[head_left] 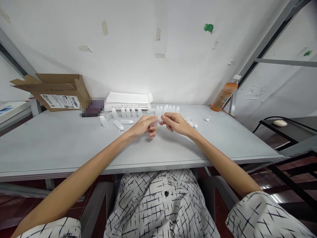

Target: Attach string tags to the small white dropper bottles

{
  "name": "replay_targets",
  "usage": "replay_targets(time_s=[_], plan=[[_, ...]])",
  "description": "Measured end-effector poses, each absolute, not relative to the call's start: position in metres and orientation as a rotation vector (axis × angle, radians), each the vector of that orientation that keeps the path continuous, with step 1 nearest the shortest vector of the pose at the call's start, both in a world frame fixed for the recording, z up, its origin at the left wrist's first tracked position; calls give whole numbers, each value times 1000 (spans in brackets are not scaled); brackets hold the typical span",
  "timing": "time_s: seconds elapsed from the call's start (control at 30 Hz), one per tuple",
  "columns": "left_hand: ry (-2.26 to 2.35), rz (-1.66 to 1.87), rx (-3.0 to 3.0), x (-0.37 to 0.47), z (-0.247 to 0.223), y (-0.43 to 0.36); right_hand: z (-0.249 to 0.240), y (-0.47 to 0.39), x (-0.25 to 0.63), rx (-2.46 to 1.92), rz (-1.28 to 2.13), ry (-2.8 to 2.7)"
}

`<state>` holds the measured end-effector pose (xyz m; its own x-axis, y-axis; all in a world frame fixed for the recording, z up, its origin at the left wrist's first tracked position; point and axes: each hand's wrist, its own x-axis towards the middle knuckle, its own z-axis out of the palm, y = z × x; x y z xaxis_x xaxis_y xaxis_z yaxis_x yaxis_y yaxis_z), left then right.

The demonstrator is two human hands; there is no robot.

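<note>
Over the middle of the grey table, my left hand is closed on a small translucent white bottle, which lies tilted in its fingers. My right hand meets it from the right, thumb and fingers pinched at the bottle's end; any small part between them is too small to make out. Behind my left hand stands a row of white bottles with thin loops on top. More small bottles stand behind my hands. Small white pieces lie in a pile beside my right hand.
An open cardboard box sits at the back left, beside a blurred dark object. A stack of white sheets lies against the wall. An orange drink bottle leans at the back right. White scraps lie on the table.
</note>
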<state>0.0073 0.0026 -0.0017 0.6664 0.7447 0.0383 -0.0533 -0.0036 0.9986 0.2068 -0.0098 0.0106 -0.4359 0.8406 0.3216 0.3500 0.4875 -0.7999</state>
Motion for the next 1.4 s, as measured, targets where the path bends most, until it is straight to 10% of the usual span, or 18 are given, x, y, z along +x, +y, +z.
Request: replay_targets(time_s=[1.13,1.4], plan=[[987,928,1924,10,-4,1,2,-14,198,-948,681,-2135],[1050,1008,2354,11,-8,-1,-7,-5,198,-946,1257,-1925]])
